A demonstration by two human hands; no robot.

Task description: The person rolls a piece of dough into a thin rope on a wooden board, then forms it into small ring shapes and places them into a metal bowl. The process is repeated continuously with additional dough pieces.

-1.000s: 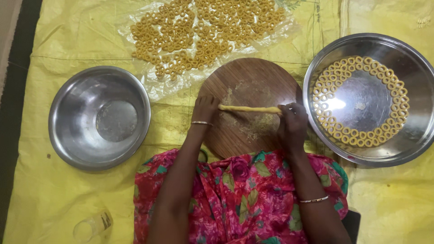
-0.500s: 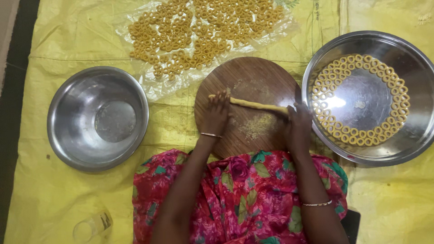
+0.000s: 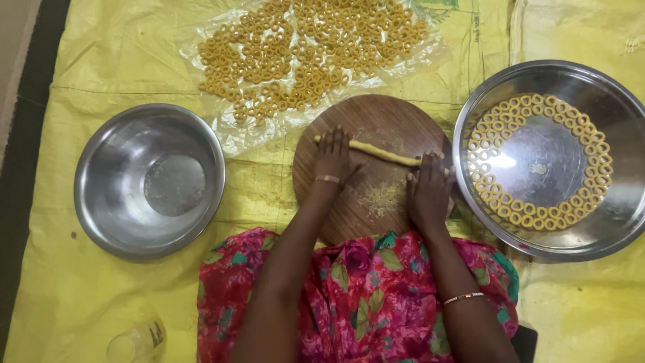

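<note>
While both palms lie flat over it, the dough rope (image 3: 384, 152) stretches across the upper half of the round wooden board (image 3: 376, 117), running from about ten o'clock to three o'clock on the board's face. The left hand (image 3: 333, 156) presses on the rope's left end with fingers straight and close together; the right hand (image 3: 427, 189) covers the right end the same way, fingers spread flat, neither hand pinching anything. A dusting of crumbs (image 3: 383, 198) sits near the board's centre.

At nine o'clock from the board stands an empty steel bowl (image 3: 107, 215); at three o'clock a wide steel plate (image 3: 605, 232) carries dough rings (image 3: 537, 218) lined around its floor. At twelve o'clock a clear plastic sheet (image 3: 228, 138) holds many more rings (image 3: 309, 50). Everything rests on a yellow cloth (image 3: 60, 282) on the floor.

The rope looks soft, light and easily torn or flattened, so it likely wants even, gentle pressure along its length, and lifting from underneath near the middle rather than by one end
</note>
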